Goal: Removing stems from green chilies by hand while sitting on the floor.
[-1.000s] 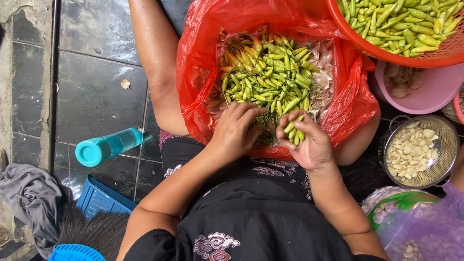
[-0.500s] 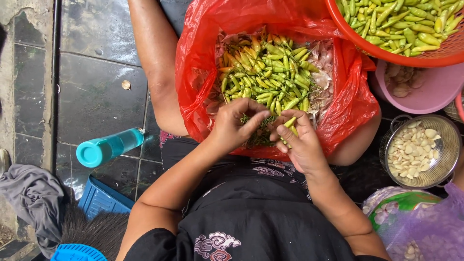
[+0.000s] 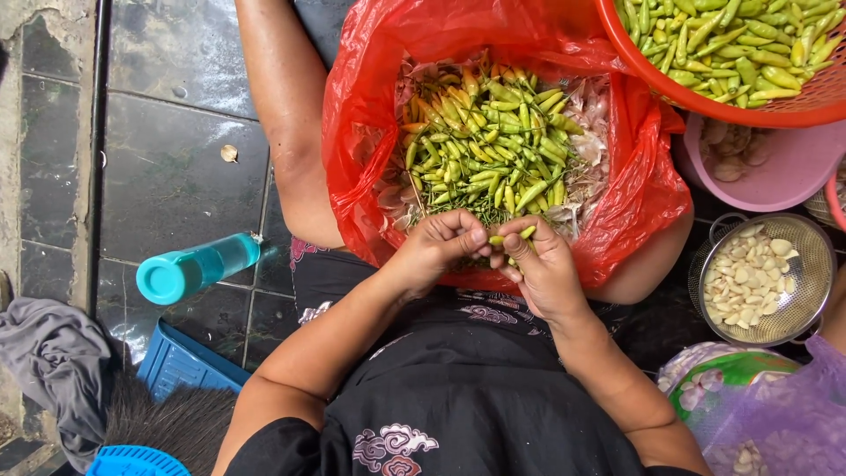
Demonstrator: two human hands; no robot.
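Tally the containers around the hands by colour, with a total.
Red: 2, plastic bag and basket
Pink: 1, bowl
Metal: 1, colander
Teal: 1, bottle
Total: 5

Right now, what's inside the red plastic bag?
The red plastic bag holds a heap of small green chillies lying on pale papery skins. Both hands, left hand and right hand, cover its near edge; whatever lies under the heap is hidden.

A red plastic bag lies open across my lap; a translucent purple bag sits at my right. No labels, signs, screens.
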